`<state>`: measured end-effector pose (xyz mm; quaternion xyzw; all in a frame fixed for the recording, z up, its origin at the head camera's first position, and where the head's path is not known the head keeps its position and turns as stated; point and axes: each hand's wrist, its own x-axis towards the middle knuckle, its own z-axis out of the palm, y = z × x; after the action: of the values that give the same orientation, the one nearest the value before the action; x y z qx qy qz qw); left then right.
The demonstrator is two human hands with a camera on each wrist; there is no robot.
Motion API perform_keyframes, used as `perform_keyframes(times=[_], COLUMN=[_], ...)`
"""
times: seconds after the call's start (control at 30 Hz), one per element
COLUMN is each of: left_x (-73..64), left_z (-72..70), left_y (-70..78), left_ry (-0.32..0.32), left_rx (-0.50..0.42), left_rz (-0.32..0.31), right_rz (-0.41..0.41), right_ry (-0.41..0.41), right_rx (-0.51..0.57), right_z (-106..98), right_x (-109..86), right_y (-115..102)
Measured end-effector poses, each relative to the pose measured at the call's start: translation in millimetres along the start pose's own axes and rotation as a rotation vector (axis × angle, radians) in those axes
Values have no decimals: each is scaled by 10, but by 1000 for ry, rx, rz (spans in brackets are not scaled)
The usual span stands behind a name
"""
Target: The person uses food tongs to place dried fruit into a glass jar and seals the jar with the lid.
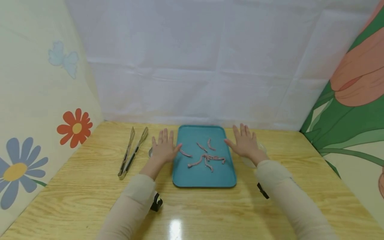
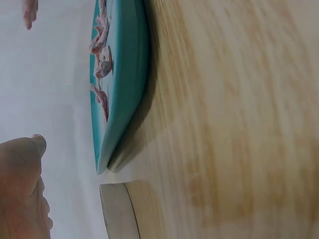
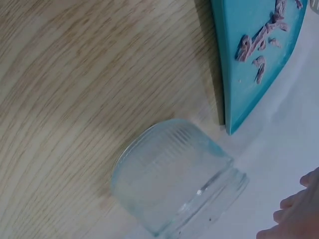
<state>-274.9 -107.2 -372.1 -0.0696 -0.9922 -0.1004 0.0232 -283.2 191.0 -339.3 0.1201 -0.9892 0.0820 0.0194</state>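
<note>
A blue-green tray [image 1: 204,179] lies between my two hands, with several thin pinkish strips [image 1: 211,157] that look like meat scattered on it. My left hand [image 1: 163,149] hovers over the tray's left side, fingers spread and holding nothing. Under it sits a low round metallic piece, perhaps a lid [image 2: 118,211], mostly hidden in the head view. At the tray's right my right hand [image 1: 244,145] is likewise spread and holds nothing. A clear glass jar [image 3: 167,172] stands upright on the table beneath that hand, its mouth uncovered; the head view shows just part of it.
Metal tongs [image 1: 132,156] with dark handles lie spread on the wooden table [image 1: 210,213], left of the left hand. A white cloth [image 1: 192,66] hangs behind the table. Painted walls [image 1: 27,100] close in both sides.
</note>
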Motion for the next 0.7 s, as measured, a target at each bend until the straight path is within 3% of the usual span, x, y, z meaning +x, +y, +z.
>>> perform_keyframes(times=[0.23,0.7], left_x=[-42,-141], left_z=[-15,-5], left_y=[-144,-523], left_ry=[7,58], left_rx=[-24,-127], left_rz=[-22,-81], right_rz=[59,144], right_ry=[3,21], right_rx=[62,301], right_z=[-94,-41], right_x=[-104,-257], right_y=[125,421])
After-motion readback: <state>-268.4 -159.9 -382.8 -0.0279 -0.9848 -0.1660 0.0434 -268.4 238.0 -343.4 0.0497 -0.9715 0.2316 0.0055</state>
